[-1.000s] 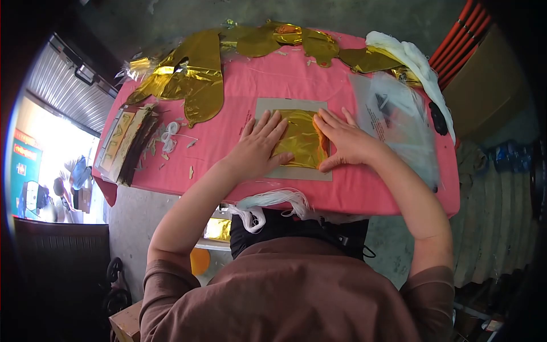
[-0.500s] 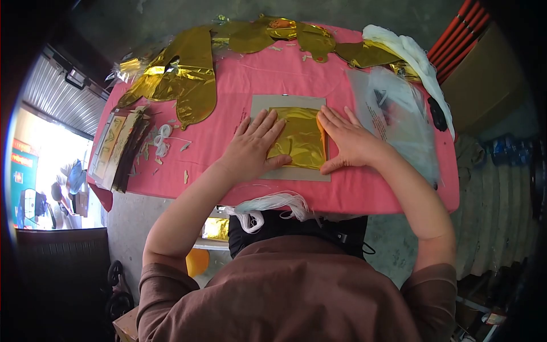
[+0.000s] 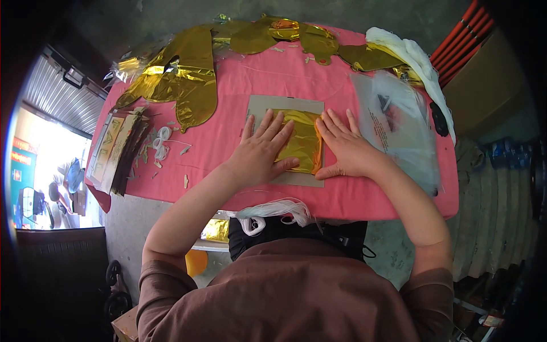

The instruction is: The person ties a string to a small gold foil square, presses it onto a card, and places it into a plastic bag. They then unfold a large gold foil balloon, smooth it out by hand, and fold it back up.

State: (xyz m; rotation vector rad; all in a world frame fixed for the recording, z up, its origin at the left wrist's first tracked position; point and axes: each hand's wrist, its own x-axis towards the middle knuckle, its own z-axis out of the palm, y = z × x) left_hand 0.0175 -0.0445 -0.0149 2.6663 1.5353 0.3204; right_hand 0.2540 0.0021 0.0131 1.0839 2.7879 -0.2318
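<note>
A folded gold foil sheet (image 3: 303, 139) with an orange strip along its right edge lies on a grey card (image 3: 259, 105) on the pink-covered table (image 3: 228, 80). Flat on the foil's left side rests my left hand (image 3: 261, 149), fingers spread and pointing away from me. My right hand (image 3: 348, 149) is spread over the right edge, its fingertips and thumb touching the foil's border. Neither hand grips anything. What lies beneath the palms is hidden.
Gold foil shapes (image 3: 196, 94) line the far edge. Clear plastic bags (image 3: 399, 131) lie at the right, beside white cord (image 3: 407, 51). Card stacks (image 3: 117, 142) and a small string bundle (image 3: 162, 142) sit left. White string (image 3: 273, 211) hangs at the near edge. A person (image 3: 61, 188) stands outside, far left.
The grey card has turned slightly and shifted a little toward me and left. My left hand has moved slightly right over the foil, covering more of it.
</note>
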